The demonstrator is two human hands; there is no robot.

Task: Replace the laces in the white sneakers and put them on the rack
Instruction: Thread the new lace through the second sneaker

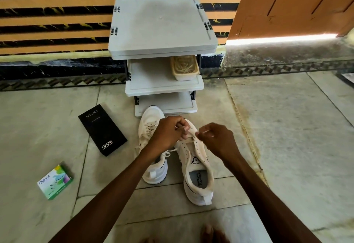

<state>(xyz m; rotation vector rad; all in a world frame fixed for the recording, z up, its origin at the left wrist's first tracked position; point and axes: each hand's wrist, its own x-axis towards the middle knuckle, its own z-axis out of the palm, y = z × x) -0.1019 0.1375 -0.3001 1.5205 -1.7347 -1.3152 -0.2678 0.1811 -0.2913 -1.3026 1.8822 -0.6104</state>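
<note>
Two white sneakers stand side by side on the floor, toes toward the white rack point(162, 87). The left sneaker point(153, 170) carries a lace across its eyelets. The right sneaker point(197, 173) has mostly bare eyelets, with a white lace point(188, 137) crossing near its toe end. My left hand point(170, 132) pinches one end of that lace over the toe area. My right hand point(215, 139) pinches the other end, just right of the shoe. A loose lace strand point(168, 151) trails between the two sneakers.
A container of tangled laces point(184, 67) sits on the rack's middle shelf. A black phone box point(102, 129) and a small green box point(55, 182) lie on the tiles to the left. An orange door point(287, 7) stands at the back right.
</note>
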